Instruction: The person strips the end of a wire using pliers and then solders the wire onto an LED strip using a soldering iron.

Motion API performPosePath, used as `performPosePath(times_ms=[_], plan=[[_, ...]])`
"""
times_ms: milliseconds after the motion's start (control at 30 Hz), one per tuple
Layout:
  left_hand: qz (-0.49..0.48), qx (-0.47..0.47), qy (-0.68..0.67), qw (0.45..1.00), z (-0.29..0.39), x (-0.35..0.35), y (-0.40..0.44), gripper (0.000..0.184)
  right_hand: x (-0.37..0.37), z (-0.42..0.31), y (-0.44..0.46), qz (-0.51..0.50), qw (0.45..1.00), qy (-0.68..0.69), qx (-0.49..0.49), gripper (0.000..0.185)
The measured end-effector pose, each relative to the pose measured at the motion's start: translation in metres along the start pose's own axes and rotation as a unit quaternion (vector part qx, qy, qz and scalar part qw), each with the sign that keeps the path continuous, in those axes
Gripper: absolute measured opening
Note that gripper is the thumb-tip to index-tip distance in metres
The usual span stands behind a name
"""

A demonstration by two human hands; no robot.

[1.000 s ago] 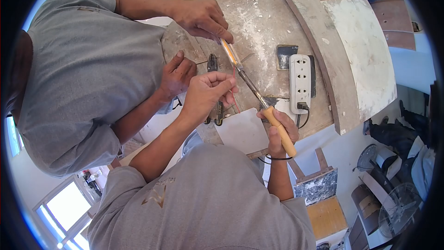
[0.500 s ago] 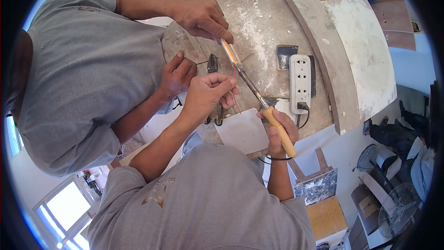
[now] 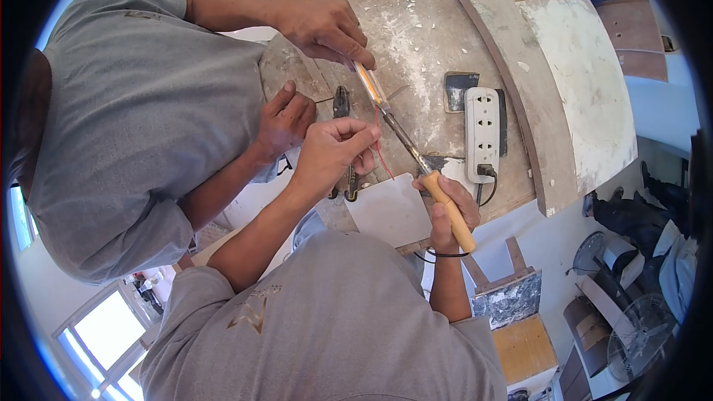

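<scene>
with left hand [image 3: 332,151], pinching red wire [image 3: 385,165], seemingly to steady it; with right hand [image 3: 463,203], gripping soldering iron [image 3: 405,139] by handle [image 3: 460,232], likely avoiding heat

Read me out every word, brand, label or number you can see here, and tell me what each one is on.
No text reads clearly.
Pliers handle: pale lettering, too small to read.
Wearer's gray shirt: angular emblem with tiny lettering above it, illegible.
Co-worker's gray shirt: small mark, illegible.
Power strip: no legible lettering.
</scene>
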State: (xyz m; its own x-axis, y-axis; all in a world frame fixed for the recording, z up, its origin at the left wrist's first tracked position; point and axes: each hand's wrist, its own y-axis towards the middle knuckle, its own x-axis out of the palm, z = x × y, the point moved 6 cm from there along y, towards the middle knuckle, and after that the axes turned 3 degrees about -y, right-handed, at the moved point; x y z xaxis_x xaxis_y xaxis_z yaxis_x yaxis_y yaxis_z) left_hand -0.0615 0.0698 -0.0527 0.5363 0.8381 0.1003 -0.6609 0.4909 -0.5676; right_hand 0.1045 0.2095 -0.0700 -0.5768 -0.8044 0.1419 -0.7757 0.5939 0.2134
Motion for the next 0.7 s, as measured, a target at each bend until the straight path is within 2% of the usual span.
performPosePath(times_ms=[433,533,700], plan=[[0.008,0.003,-0.024,1.0,-0.005,0.0,0.001,0.018,0.0,0.0,0.0,0.003,1.0,0.004,0.0,0.032],[0.005,0.004,-0.025,1.0,-0.005,0.0,0.001,0.018,-0.003,0.005,-0.008,-0.016,1.0,-0.004,0.02,0.044],[0.006,0.008,-0.027,1.0,-0.004,0.001,0.001,0.019,-0.006,0.01,-0.01,-0.008,0.999,0.023,0.021,0.045]])
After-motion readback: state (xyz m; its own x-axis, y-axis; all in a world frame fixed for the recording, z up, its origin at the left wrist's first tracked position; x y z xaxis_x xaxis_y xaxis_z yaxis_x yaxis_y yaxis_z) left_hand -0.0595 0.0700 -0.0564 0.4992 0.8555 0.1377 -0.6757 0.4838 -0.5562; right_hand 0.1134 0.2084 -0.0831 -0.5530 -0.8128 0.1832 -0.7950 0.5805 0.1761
